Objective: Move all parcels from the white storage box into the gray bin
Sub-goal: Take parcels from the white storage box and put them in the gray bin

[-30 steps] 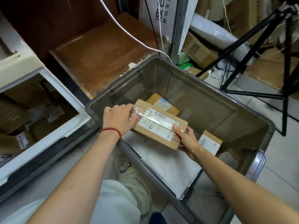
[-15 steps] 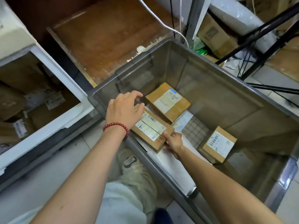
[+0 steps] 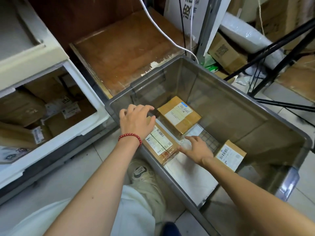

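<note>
Fingers (image 3: 146,107) spread, left hand (image 3: 136,123), right hand (image 3: 197,150) empty; parcel (image 3: 160,143) lengthwise along gray bin (image 3: 230,108) wall.

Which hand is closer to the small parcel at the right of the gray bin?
Right. The right hand lies just left of that small parcel; the left hand is farther left, over the long parcel.

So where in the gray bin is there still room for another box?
The bare floor along the far right wall of the gray bin, between the blue-stickered box and the small box, is free. A white mailer covers the near end. The near-left side is crowded: the long box, left hand and right hand.
</note>
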### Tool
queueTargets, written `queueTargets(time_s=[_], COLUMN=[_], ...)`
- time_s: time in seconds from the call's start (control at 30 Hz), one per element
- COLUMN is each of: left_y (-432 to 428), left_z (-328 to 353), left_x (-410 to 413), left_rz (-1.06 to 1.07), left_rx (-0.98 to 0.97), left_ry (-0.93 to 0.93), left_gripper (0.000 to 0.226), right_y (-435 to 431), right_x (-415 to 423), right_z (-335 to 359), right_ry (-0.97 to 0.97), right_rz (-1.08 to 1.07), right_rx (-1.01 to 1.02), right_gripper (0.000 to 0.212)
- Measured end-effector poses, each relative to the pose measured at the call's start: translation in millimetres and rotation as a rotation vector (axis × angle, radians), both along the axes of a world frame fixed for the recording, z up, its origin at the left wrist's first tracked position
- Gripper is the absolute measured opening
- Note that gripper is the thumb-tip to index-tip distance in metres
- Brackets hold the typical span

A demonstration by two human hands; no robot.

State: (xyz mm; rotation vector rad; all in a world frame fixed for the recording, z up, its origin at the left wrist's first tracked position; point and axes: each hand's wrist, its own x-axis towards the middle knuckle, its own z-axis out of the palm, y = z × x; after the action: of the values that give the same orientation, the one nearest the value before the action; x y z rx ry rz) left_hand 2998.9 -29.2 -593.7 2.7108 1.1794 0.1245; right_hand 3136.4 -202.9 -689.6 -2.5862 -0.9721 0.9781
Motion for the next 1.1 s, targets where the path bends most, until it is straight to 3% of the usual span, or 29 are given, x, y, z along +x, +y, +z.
queueTargets(time_s=[0.23, 0.5, 0.87, 1.1], left_y=[-23, -10, 3, 9], left_z=[21, 71, 95, 83], left_x=[-42, -111, -270, -332], left_rz=[0.002, 0.282, 0.643, 0.746], left_rx=[0.097, 0.005, 0.037, 0.074], left_ry=[-0.035, 0.013, 0.050, 0.114], left_gripper=[0.042, 0.040, 0.041, 0.048], right_y=[14, 66, 155, 193], right_x=[0, -56, -189, -248], right_z=[73, 138, 173, 169], right_ry=[-0.225, -0.226, -0.212, -0.185], right_rz=[0.139, 0.349, 0.667, 0.719], right_rx=[0.207, 0.459, 0.491, 0.523], right_gripper=[0.053, 0.046, 0.051, 0.053])
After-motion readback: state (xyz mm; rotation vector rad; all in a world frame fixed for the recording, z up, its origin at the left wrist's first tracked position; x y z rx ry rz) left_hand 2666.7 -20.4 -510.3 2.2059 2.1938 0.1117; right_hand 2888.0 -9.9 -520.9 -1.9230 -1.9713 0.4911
